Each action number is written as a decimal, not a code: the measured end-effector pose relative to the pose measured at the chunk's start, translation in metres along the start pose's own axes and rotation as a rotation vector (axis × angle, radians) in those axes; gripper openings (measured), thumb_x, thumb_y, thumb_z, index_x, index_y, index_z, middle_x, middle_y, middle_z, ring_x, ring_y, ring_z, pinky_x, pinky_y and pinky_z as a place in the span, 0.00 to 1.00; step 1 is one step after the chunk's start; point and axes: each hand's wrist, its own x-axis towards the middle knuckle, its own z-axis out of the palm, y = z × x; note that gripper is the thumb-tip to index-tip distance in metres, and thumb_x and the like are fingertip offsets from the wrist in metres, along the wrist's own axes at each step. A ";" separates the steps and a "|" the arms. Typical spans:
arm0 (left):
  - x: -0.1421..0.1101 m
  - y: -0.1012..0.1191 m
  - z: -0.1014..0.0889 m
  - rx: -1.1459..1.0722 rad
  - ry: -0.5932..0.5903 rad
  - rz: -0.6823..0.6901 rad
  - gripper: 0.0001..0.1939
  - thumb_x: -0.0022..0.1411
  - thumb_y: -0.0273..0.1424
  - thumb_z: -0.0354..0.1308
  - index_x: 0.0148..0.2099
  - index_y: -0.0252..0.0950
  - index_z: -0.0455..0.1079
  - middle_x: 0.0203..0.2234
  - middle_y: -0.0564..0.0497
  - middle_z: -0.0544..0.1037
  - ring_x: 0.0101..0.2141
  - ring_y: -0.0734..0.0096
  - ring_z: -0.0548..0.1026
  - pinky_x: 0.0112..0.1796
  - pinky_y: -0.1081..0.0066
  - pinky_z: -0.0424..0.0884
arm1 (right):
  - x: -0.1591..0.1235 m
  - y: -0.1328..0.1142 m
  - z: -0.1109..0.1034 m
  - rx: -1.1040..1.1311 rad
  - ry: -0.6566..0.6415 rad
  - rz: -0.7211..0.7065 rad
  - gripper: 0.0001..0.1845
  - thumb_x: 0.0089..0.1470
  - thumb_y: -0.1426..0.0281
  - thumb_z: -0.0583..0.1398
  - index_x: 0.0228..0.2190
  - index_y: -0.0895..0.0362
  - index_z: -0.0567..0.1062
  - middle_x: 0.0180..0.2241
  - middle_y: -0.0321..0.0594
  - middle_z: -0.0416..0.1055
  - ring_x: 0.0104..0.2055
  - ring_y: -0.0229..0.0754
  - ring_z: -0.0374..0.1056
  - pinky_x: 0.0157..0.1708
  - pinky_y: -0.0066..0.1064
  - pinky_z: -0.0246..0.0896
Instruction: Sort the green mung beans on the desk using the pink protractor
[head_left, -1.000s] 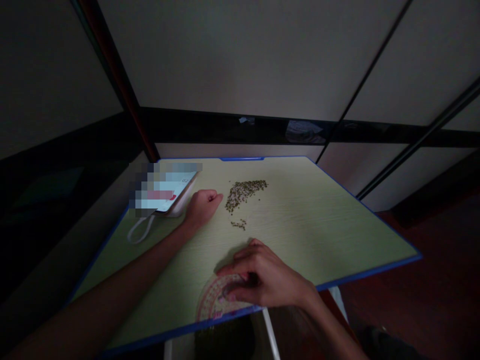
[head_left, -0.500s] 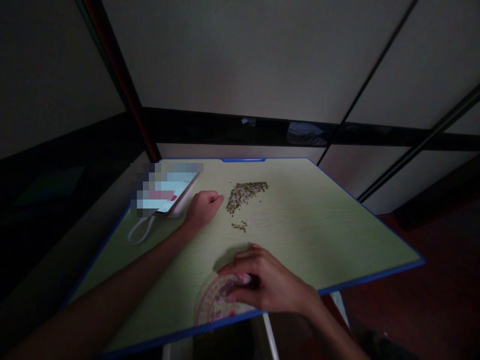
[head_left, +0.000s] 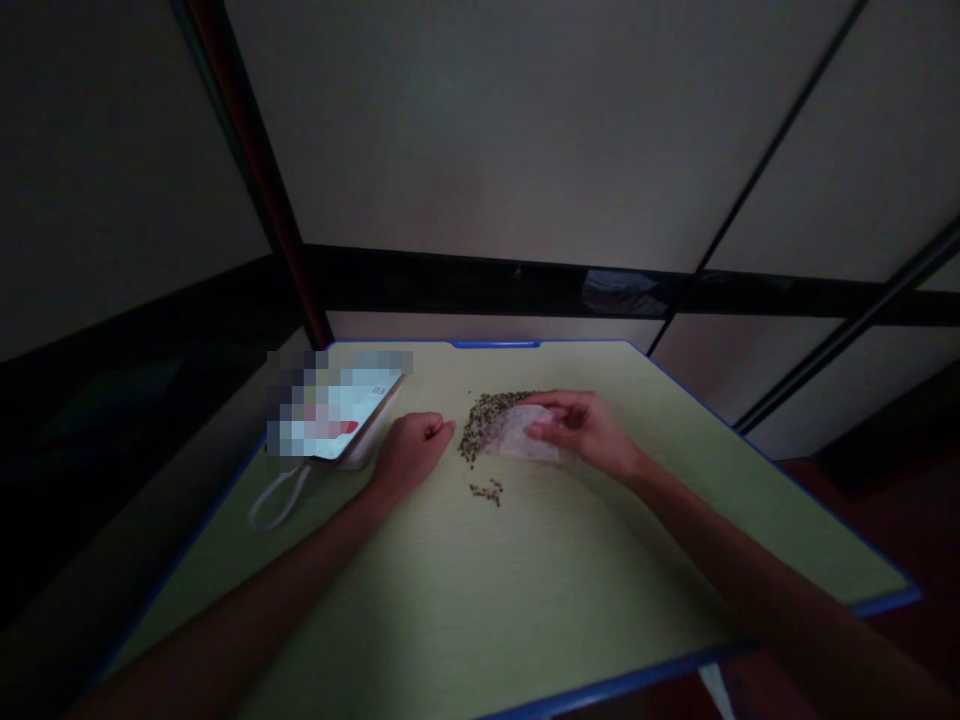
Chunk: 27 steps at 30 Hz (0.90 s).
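Observation:
A pile of small greenish-brown beans (head_left: 474,432) lies on the light table, and a little scatter of loose beans (head_left: 487,491) sits nearer to me. My right hand (head_left: 589,430) pinches a clear protractor (head_left: 525,435) between thumb and fingers. The protractor is tilted over the right side of the pile and covers some of the beans; I cannot tell whether its edge touches the tabletop. Just left of the pile, my left hand (head_left: 415,445) rests on the table in a closed fist, with no object showing in it.
A phone (head_left: 360,405) with a lit screen leans on a pale block at the table's left, a white strap loop (head_left: 277,500) beside it. Blue edging (head_left: 622,684) runs around the table (head_left: 450,600). Large cabinet panels (head_left: 487,150) stand behind.
My right hand has carried the protractor from the table's near edge forward to the bean pile. My left fist stays beside the pile. The view has tilted slightly upward.

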 end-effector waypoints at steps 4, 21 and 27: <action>-0.001 0.000 0.000 0.015 -0.009 -0.030 0.17 0.50 0.37 0.45 0.16 0.38 0.45 0.13 0.59 0.49 0.18 0.78 0.54 0.21 0.74 0.47 | 0.030 0.036 -0.032 0.055 0.252 0.099 0.23 0.34 0.65 0.64 0.35 0.62 0.73 0.16 0.30 0.63 0.16 0.30 0.54 0.17 0.23 0.48; -0.001 0.006 -0.005 -0.001 -0.059 -0.142 0.17 0.49 0.40 0.45 0.16 0.38 0.47 0.13 0.58 0.52 0.18 0.77 0.54 0.21 0.74 0.51 | 0.019 0.050 -0.051 -0.110 -0.142 0.149 0.14 0.38 0.69 0.62 0.32 0.60 0.74 0.18 0.31 0.64 0.17 0.29 0.53 0.15 0.22 0.47; -0.001 0.007 -0.006 0.018 -0.068 -0.148 0.17 0.49 0.39 0.45 0.16 0.38 0.48 0.13 0.58 0.52 0.18 0.77 0.55 0.21 0.74 0.51 | 0.016 0.050 -0.034 -0.209 -0.134 0.090 0.16 0.42 0.69 0.60 0.36 0.62 0.74 0.25 0.38 0.70 0.23 0.34 0.60 0.21 0.25 0.55</action>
